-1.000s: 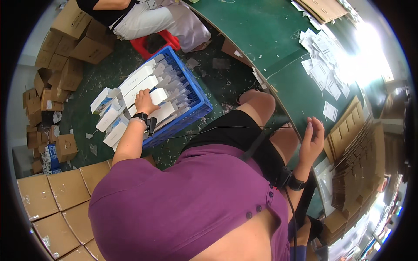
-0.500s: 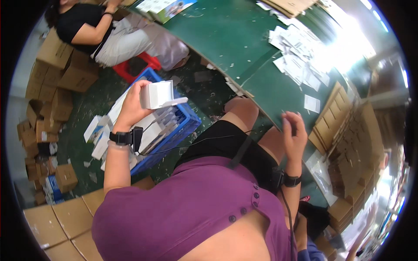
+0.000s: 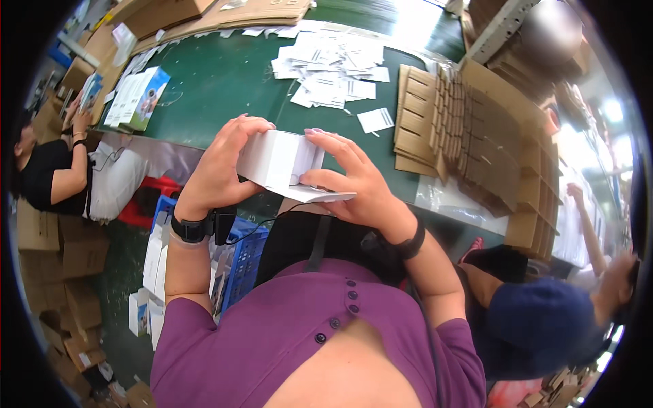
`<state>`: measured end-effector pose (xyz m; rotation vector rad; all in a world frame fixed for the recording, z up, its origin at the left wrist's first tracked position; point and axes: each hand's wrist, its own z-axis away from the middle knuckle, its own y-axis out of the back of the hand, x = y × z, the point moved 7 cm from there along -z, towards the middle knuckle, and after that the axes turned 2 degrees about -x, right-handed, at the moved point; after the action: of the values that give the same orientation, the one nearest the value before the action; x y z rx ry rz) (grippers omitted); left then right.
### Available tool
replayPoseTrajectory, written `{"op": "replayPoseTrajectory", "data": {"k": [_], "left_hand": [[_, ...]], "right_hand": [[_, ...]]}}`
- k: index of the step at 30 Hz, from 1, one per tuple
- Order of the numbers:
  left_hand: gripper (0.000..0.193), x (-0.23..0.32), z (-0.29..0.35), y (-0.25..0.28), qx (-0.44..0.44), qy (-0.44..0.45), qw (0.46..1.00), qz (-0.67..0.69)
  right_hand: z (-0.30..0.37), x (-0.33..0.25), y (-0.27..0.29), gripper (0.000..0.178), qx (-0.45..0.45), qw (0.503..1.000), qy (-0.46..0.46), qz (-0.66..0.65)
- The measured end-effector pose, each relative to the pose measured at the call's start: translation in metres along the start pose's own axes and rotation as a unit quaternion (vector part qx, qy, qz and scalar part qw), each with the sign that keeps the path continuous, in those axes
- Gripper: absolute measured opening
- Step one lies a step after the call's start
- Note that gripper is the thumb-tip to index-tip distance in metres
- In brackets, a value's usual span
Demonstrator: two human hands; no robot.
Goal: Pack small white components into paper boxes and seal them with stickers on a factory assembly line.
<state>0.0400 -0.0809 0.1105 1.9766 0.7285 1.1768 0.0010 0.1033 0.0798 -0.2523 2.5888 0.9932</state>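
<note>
A small white carton point(image 3: 275, 160) is held up before my body at the table's near edge, with its open end and a loose flap toward my right. My left hand point(image 3: 221, 166) wraps round its left side. On the other side, my right hand point(image 3: 360, 178) grips the carton, one fingertip on the upper edge and another at the opening. The right thumb is hidden. I cannot tell what lies inside the carton. A blue crate point(image 3: 246, 257) of white cartons stands on the floor below my left forearm.
White slips point(image 3: 333, 68) lie heaped on the green table point(image 3: 224, 81), with cardboard dividers point(image 3: 442, 122) to their right. Printed cartons point(image 3: 139, 98) stand at the left, near a seated person point(image 3: 64, 170). Another person in a dark blue cap point(image 3: 541, 316) is close on my right.
The carton has come from above the crate to the middle, still in my left hand. My right hand, formerly empty, has moved onto it. The view has turned right.
</note>
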Motion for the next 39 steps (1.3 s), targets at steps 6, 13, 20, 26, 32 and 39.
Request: {"op": "replayPoseTrajectory", "data": {"k": [6,13,20,26,32,39], "left_hand": [[0.063,0.012,-0.019,-0.023,0.046,-0.062,0.997,-0.002],[0.062,0.016,-0.026,-0.044,0.071,-0.097,0.992,-0.026],[0.065,0.010,-0.022,-0.042,0.136,-0.066,0.984,0.097],[0.064,0.005,-0.025,-0.044,0.128,-0.067,0.985,0.097],[0.064,0.013,-0.027,-0.050,0.098,-0.089,0.991,0.036],[0.066,0.018,-0.029,-0.057,0.095,-0.097,0.990,0.035]], "right_hand": [[0.027,-0.002,0.017,0.035,0.056,0.995,-0.013,0.079],[0.045,0.001,0.022,0.030,0.084,0.982,-0.052,0.159],[0.041,-0.013,0.031,0.025,0.061,0.962,0.047,0.261],[0.026,-0.016,0.049,0.024,0.020,0.969,0.030,0.243],[0.017,-0.003,0.059,0.033,-0.039,0.986,-0.001,0.161],[0.012,0.006,0.067,0.028,0.009,0.991,-0.082,0.102]]}}
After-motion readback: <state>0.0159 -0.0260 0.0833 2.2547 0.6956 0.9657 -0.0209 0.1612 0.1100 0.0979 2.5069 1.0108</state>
